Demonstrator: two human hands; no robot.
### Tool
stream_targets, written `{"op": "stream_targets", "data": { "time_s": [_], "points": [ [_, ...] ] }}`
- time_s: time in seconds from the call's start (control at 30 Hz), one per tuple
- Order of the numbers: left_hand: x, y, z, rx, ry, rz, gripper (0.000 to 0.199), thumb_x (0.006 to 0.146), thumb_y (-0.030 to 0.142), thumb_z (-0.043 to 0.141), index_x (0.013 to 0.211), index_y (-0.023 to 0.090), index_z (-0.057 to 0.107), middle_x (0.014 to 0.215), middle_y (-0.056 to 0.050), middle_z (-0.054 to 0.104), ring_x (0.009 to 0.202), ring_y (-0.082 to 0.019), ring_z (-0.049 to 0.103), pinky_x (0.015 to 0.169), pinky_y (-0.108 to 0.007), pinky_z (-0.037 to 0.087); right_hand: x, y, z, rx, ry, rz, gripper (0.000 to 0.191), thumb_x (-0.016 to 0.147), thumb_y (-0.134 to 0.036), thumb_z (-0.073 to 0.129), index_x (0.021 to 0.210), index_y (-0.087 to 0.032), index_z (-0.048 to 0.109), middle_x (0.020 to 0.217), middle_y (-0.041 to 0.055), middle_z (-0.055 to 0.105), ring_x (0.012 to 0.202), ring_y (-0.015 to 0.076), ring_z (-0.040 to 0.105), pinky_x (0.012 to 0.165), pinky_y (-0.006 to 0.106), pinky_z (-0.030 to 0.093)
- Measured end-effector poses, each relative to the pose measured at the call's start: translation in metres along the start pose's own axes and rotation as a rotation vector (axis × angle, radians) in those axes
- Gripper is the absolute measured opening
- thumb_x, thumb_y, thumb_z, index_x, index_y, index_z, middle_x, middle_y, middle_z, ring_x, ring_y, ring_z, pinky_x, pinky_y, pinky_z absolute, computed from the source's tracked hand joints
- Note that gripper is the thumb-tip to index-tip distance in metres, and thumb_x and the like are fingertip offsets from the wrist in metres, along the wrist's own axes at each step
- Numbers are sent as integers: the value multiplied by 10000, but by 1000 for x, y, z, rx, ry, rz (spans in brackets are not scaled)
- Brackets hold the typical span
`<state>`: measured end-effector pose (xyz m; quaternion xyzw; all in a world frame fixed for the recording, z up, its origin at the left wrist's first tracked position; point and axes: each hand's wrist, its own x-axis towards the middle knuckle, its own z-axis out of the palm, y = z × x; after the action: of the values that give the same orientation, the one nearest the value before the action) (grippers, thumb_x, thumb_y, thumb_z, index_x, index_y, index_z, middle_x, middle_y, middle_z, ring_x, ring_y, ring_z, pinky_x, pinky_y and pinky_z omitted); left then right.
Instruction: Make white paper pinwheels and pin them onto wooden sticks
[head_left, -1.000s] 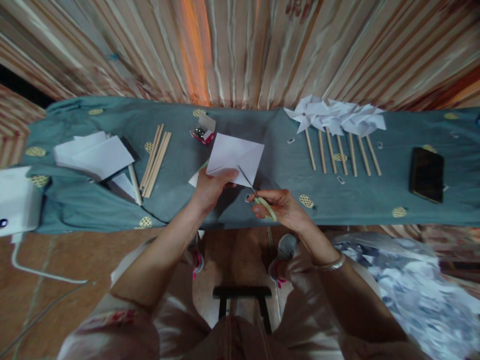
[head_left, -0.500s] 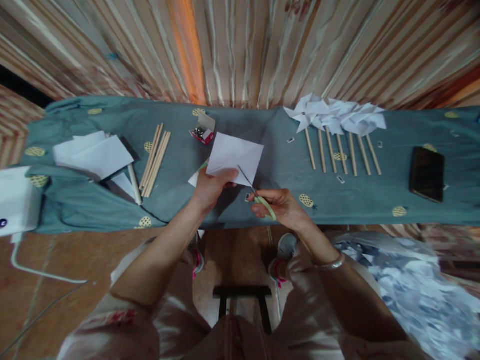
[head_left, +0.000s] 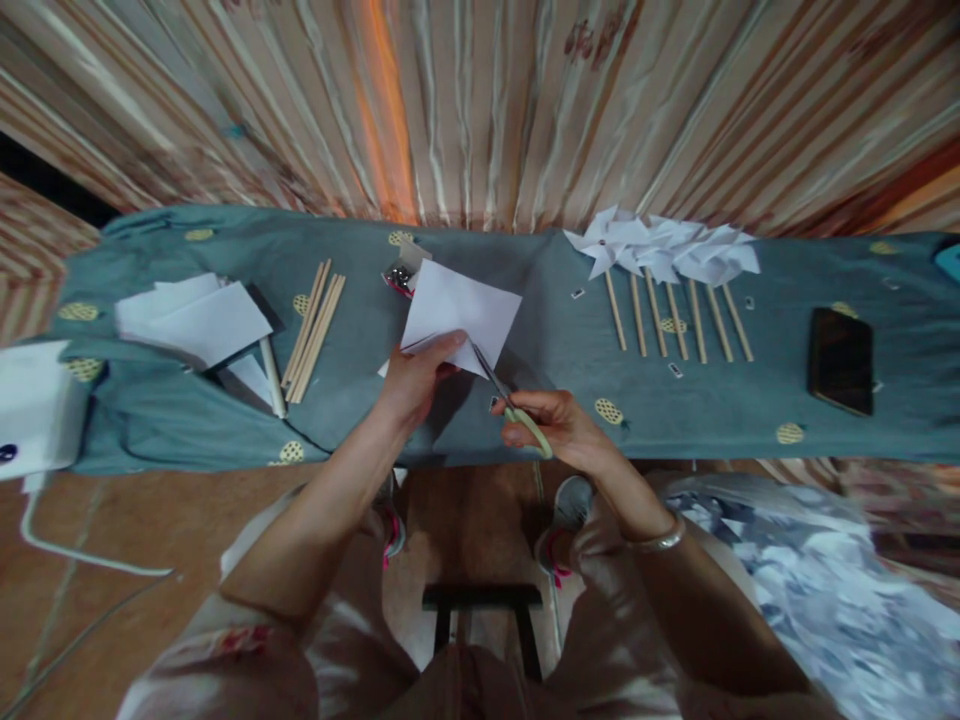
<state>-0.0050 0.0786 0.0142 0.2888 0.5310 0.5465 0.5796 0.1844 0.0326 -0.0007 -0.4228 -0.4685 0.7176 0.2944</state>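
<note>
A white square sheet of paper (head_left: 466, 305) is held above the table by my left hand (head_left: 414, 385), thumb on top near its lower edge. A slit shows at the sheet's left corner. My right hand (head_left: 551, 425) is closed round the pale green handles of a pair of scissors (head_left: 517, 412). Their blades meet the sheet's lower right edge, beside my left thumb. Partly hidden behind the sheet is a small red and white box (head_left: 401, 275) of shiny metal pins or tacks.
Finished paper pinwheels (head_left: 667, 245) on wooden sticks lie at right, near a dark phone (head_left: 841, 360). Bare sticks (head_left: 313, 335) and a stack of white paper (head_left: 196, 318) are at left. A clear bag of paper pieces (head_left: 832, 580) stands below the table's right side.
The sheet has turned slightly and shifted a little left, covering more of the small box. The scissors' blades show more plainly at the paper's edge, and the view has tilted slightly.
</note>
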Motion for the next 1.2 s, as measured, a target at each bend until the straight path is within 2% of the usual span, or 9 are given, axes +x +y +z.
{"op": "stream_targets", "data": {
  "time_s": [0.2, 0.33, 0.47, 0.57, 0.67, 0.8, 0.97, 1.07, 1.2],
  "points": [
    [4, 13, -3, -41, 8, 99, 210, 571, 295, 777, 736, 216, 674, 930, -32, 740, 985, -236, 675, 763, -320, 574, -4, -8, -10, -58, -43, 12, 432, 625, -457, 864, 888, -151, 709, 623, -47, 560, 552, 67, 482, 523, 215, 399],
    [4, 16, -3, -44, -3, 138, 174, 566, 278, 778, 689, 223, 668, 887, -32, 742, 1031, -260, 672, 798, -343, 573, -6, -15, -18, -35, 16, 12, 491, 588, -533, 863, 867, -163, 701, 637, -21, 622, 539, 85, 515, 513, 230, 422],
    [0, 9, -1, 25, -48, 136, 189, 550, 265, 814, 683, 222, 687, 836, -27, 747, 937, -251, 692, 805, -355, 566, -4, -19, -26, -23, 216, -95, 512, 590, -592, 838, 872, -187, 702, 641, -8, 659, 544, 99, 541, 514, 233, 430],
    [-5, 0, 1, 162, -140, 68, 213, 537, 257, 829, 712, 202, 721, 810, -40, 750, 808, -231, 691, 750, -346, 566, 1, -19, -31, 19, 365, -188, 484, 591, -586, 836, 850, -201, 697, 636, -21, 646, 556, 99, 540, 519, 225, 421],
    [-11, -10, 2, 321, -265, -3, 197, 541, 261, 819, 692, 172, 729, 768, -51, 742, 725, -219, 667, 660, -318, 550, 7, -19, -33, 77, 456, -237, 481, 557, -523, 871, 883, -218, 692, 675, -42, 638, 578, 89, 531, 544, 218, 420],
    [-19, -18, 4, 465, -406, -37, 152, 570, 243, 784, 696, 170, 738, 711, -17, 725, 652, -193, 637, 598, -282, 523, 12, -19, -32, 47, 482, -265, 484, 542, -468, 883, 907, -229, 672, 738, -48, 637, 632, 95, 534, 571, 226, 423],
    [-23, -18, 8, 494, -444, -41, 90, 575, 229, 748, 657, 194, 736, 660, 14, 705, 609, -174, 617, 571, -258, 503, 17, -22, -27, 44, 483, -255, 470, 526, -423, 881, 864, -214, 629, 686, -69, 579, 592, 76, 488, 550, 222, 396],
    [-22, -17, 10, 482, -468, -13, 78, 579, 280, 742, 599, 210, 717, 647, 11, 692, 608, -169, 603, 570, -255, 486, 19, -26, -28, 47, 566, -269, 461, 516, -409, 874, 841, -214, 611, 674, -72, 575, 592, 75, 482, 557, 223, 409],
    [-19, -16, 8, 530, -509, 73, 189, 610, 338, 717, 492, 208, 648, 599, 2, 638, 600, -157, 553, 580, -254, 438, 20, -29, -35, 99, 679, -302, 452, 486, -387, 879, 813, -212, 622, 673, -67, 592, 584, 74, 483, 541, 223, 409]
  ]
}}
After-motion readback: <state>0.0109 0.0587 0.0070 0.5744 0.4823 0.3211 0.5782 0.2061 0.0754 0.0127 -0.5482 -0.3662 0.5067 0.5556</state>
